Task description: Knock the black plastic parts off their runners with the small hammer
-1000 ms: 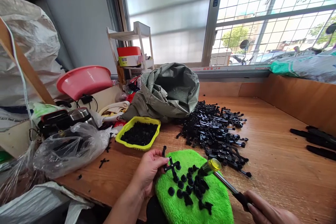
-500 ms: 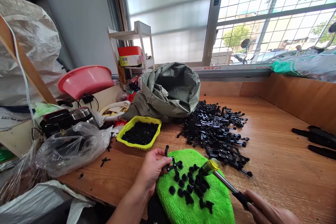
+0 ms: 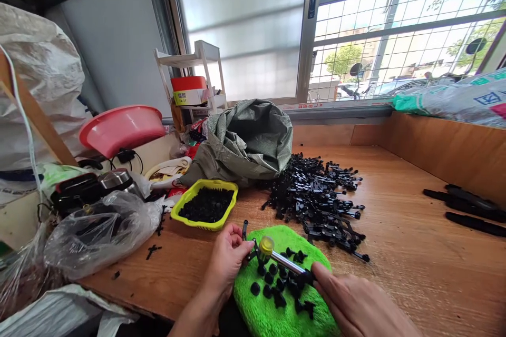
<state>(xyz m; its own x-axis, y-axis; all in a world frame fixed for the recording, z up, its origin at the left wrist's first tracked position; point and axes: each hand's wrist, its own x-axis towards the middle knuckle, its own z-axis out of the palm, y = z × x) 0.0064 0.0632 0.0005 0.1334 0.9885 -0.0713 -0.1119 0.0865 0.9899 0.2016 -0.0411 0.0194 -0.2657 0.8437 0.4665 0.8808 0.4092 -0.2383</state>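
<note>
Between the thumb and fingers of my left hand (image 3: 226,260) is a black plastic bracket (image 3: 253,248), held at the left edge of a green cloth pad (image 3: 253,308). My right hand (image 3: 348,292) is wrapped round the dark grip of a small mallet (image 3: 288,262) with a metal shaft. Its yellow head is over the bracket's right end and hides part of it; whether they touch I cannot tell. Several small black round caps (image 3: 255,288) and other black pieces lie loose on the pad, just below the mallet.
A yellow basket (image 3: 177,214) of small black parts stands behind my left hand. Beyond the pad is a heap of black brackets (image 3: 316,195) beside an open grey-green sack (image 3: 241,147). Clear plastic bags (image 3: 106,231) crowd the left; long black pieces (image 3: 466,202) lie right.
My right hand has swung the mallet left, from above the loose pieces to over the bracket. My left hand keeps its grip on the bracket. The view has shifted slightly.
</note>
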